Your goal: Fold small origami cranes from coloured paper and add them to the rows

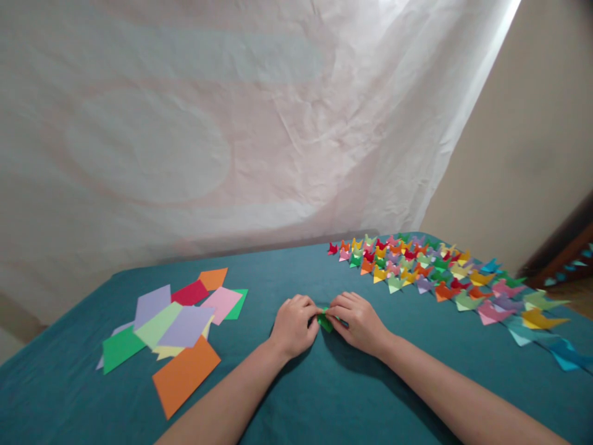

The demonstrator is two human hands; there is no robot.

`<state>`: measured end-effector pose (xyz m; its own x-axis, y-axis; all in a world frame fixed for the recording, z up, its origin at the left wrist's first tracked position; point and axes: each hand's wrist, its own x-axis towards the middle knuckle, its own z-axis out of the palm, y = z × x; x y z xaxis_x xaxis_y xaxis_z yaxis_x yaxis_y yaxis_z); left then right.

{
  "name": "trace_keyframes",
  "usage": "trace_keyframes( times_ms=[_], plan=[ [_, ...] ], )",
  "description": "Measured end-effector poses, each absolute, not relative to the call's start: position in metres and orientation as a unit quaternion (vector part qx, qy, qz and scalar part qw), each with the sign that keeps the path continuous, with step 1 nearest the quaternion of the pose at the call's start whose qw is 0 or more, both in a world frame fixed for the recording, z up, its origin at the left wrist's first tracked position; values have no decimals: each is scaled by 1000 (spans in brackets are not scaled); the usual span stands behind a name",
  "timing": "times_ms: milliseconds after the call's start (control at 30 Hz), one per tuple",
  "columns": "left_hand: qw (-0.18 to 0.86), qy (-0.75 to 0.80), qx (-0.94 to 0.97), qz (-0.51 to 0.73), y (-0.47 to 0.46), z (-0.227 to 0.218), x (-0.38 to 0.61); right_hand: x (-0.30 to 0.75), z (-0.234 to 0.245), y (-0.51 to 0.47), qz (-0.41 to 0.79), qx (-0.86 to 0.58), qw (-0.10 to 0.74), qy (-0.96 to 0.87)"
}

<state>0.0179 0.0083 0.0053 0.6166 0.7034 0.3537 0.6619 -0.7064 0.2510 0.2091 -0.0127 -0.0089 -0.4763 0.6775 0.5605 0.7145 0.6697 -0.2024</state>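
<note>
A small piece of folded green paper point(326, 322) is held between my two hands over the middle of the table. My left hand point(295, 324) pinches its left side with thumb and fingers. On the other side my right hand point(359, 321) grips it between thumb and fingertips. The fingers cover much of the paper, so its exact folded shape is hidden. Both forearms reach in from the near edge.
Flat coloured paper sheets, among them an orange sheet point(186, 377), lie overlapping on the left. Rows of small folded paper birds point(424, 284) stand at the right. A teal cloth point(287, 266) covers the table; a white sheet point(259, 142) hangs behind it.
</note>
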Motion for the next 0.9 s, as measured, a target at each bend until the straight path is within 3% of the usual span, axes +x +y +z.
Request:
trace_keyframes(
  times_ms=[567, 900],
  plan=[
    [4, 369, 903, 219, 13, 3, 19, 209, -18, -7, -12, -438, 290, -851],
    [-103, 319, 926, 173, 18, 6, 18, 210, -20, -6, -19, -429, 282, -858]
  ],
)
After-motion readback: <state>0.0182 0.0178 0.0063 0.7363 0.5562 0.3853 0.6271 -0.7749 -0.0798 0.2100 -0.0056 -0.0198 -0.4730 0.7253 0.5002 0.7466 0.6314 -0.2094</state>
